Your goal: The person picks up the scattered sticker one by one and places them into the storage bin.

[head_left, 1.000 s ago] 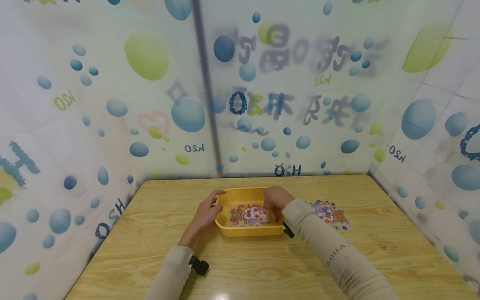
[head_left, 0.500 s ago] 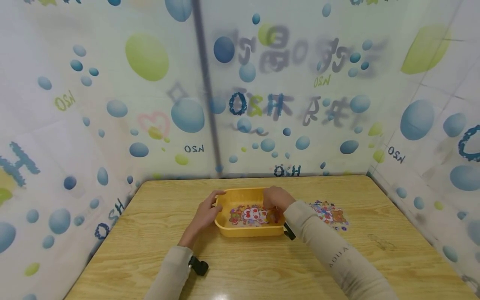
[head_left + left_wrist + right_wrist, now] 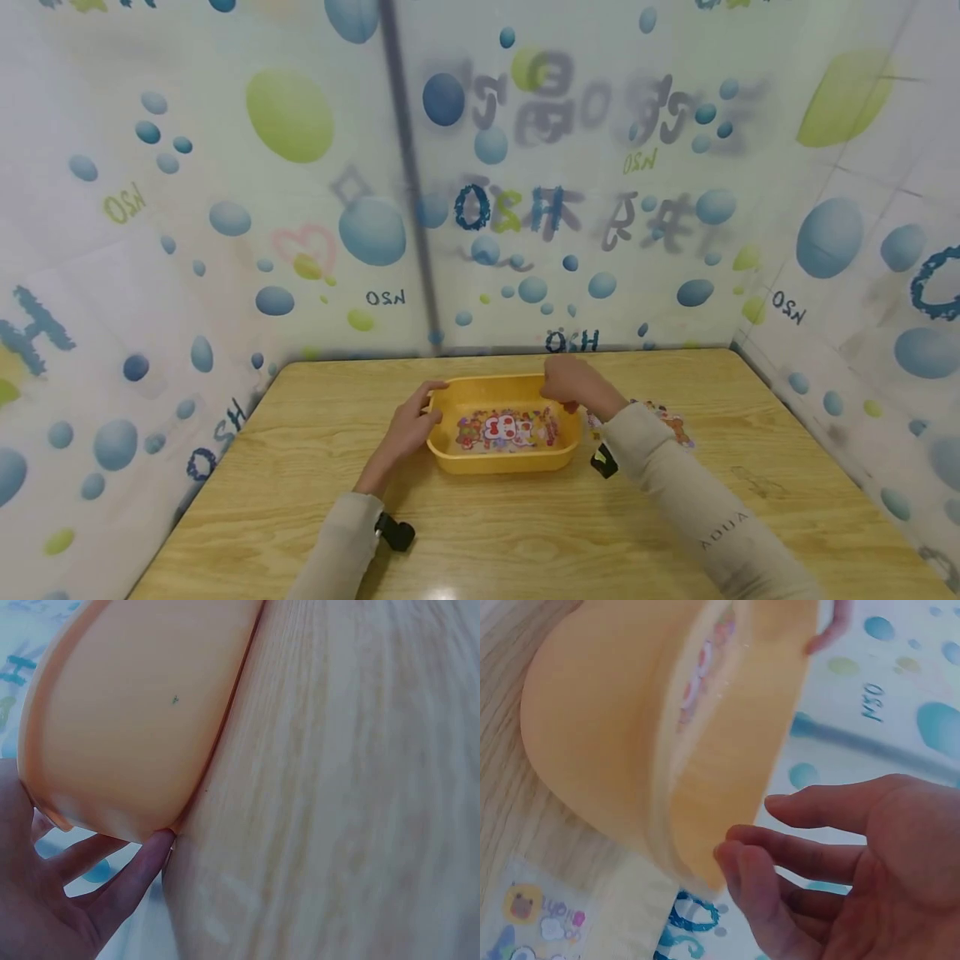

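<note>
A yellow plastic basin [image 3: 501, 463] stands on the table, with a cartoon-printed clear sheet [image 3: 504, 429] inside, red and white figures on it. My left hand [image 3: 411, 423] grips the basin's left end, fingers against the outer wall in the left wrist view. My right hand [image 3: 581, 385] is at the basin's back right corner. In the right wrist view its fingers are loosely bent beside the rim, with nothing seen between them. A second cartoon-printed clear sheet [image 3: 677, 427] lies on the table right of the basin, partly hidden by my right forearm.
The wood-grain table [image 3: 480, 533] runs back to a hanging curtain [image 3: 600, 208] printed with blue and green bubbles, which also covers both sides. A small dark camera [image 3: 395, 532] is strapped to my left wrist, another [image 3: 603, 460] to my right.
My right hand has lifted out of the basin and moved right to its back right corner, baring more of the sheet inside. My left hand stays on the left end.
</note>
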The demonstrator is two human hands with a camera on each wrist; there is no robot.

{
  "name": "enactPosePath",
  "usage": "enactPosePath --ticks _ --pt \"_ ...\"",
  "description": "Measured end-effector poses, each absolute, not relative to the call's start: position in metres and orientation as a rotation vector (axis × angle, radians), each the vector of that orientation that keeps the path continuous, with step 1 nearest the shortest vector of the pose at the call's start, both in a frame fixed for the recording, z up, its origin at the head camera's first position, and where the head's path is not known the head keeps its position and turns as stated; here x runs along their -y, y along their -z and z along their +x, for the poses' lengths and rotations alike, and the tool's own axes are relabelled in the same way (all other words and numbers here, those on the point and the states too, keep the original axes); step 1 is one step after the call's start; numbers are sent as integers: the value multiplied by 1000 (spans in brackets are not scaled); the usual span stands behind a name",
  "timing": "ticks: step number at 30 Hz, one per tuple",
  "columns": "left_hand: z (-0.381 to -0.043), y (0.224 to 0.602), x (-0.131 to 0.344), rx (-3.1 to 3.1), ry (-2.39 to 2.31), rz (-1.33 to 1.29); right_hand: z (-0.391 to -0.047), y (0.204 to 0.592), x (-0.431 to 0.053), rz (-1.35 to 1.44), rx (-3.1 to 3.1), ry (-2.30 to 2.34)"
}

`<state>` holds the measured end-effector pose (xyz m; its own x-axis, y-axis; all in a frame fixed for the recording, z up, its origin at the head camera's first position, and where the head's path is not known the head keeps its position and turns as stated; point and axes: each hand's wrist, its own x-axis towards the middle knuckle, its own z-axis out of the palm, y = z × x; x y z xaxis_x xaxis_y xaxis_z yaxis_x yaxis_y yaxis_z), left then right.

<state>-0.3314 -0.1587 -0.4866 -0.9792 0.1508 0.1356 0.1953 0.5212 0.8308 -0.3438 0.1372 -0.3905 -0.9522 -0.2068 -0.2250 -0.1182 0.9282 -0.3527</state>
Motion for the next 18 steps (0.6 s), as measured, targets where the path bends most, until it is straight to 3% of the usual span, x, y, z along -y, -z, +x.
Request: enactPosePath --ticks 18 --pt "-333 487 159 2705 1477 -299 -318 392 -235 -329 -2855 950"
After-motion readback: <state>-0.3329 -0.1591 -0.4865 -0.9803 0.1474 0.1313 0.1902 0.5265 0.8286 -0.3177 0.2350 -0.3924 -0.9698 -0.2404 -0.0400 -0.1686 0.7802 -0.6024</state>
